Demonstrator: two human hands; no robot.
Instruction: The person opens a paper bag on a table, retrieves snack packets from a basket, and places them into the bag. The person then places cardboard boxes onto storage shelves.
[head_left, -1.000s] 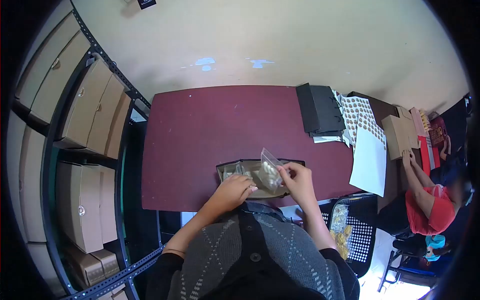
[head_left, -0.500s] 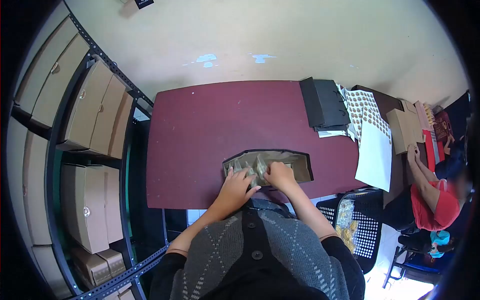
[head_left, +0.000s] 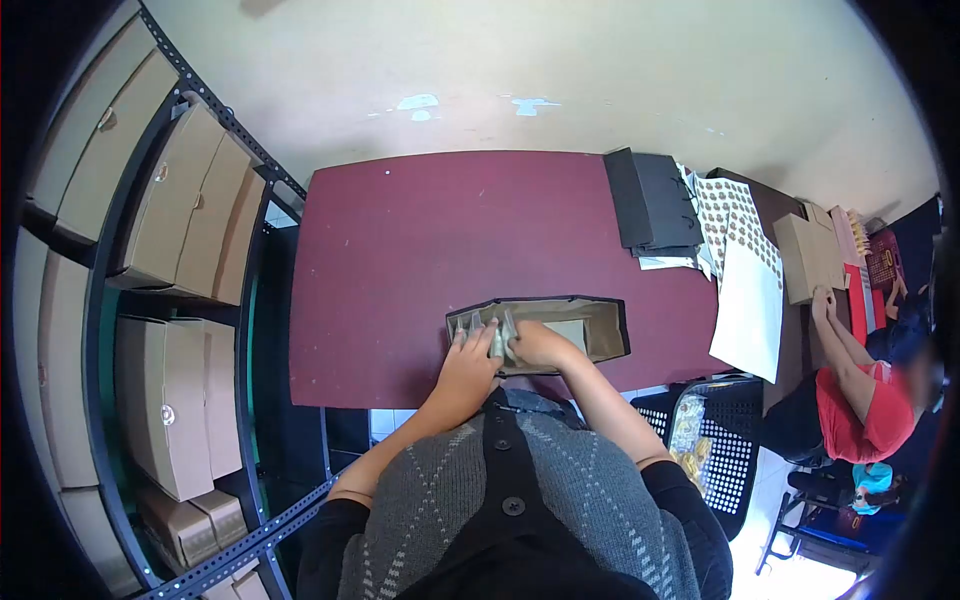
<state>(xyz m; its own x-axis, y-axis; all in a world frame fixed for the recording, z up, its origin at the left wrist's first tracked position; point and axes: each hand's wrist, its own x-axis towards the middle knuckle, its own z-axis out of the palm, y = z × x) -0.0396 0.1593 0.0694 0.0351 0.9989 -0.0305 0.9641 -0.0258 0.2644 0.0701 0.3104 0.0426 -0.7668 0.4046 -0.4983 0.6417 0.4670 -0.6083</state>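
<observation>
A dark-edged paper bag [head_left: 604, 330] with a tan inside lies open near the front edge of the table. Several clear plastic packets [head_left: 505, 332] stand in its left half; what they contain is too small to tell. My left hand [head_left: 468, 372] reaches over the bag's near rim, its fingers stretched out against the packets. Inside the bag, my right hand [head_left: 538, 346] has its fingers closed at the rightmost packet, the fingertips partly hidden. A pale flat piece [head_left: 572, 333] shows at the bag's bottom, right of the packets.
The maroon table [head_left: 400, 240] bears black paper bags [head_left: 655, 205] and sticker sheets [head_left: 735, 225] at right. A black crate [head_left: 735, 460] with packets stands below. Shelves at left hold cardboard boxes [head_left: 165, 410]. Another person [head_left: 865, 410] sits at far right, hands by a box [head_left: 805, 260].
My right hand has moved slightly left and lower into the bag, against the packets. My left hand's fingers now lie closer along the packets. The view has shifted slightly.
</observation>
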